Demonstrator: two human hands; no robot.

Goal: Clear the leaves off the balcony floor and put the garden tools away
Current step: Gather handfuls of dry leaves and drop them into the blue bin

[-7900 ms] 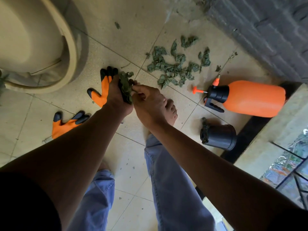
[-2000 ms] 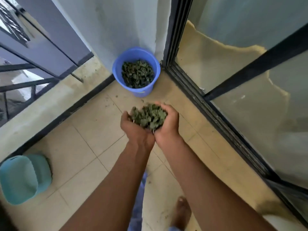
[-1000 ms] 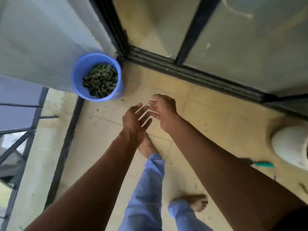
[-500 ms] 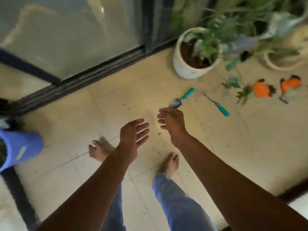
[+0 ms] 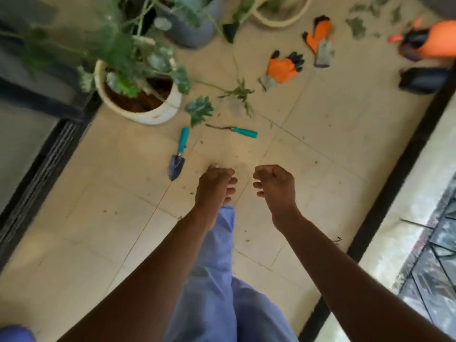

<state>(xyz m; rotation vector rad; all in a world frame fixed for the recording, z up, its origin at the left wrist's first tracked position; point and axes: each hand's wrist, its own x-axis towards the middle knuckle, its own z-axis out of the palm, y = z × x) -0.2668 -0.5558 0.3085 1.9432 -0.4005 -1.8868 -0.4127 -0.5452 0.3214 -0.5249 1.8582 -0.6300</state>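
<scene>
Head view shows my left hand (image 5: pixel 215 186) and right hand (image 5: pixel 275 185) loosely curled, empty, above the trowel (image 5: pixel 178 156): light, rigid I'd judge, best gripped by its teal handle.

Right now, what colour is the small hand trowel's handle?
Teal, on the small dark-bladed hand trowel lying on the floor; head view.

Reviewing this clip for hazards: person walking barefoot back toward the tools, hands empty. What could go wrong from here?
1. The trowel and the second teal-handled tool lie on the floor just ahead of the bare foot; a step could land on them.
2. Trailing stems from the white pot cross the path and could snag.
3. The remaining leaves lie beside the orange sprayer; reaching could roll it.
</scene>
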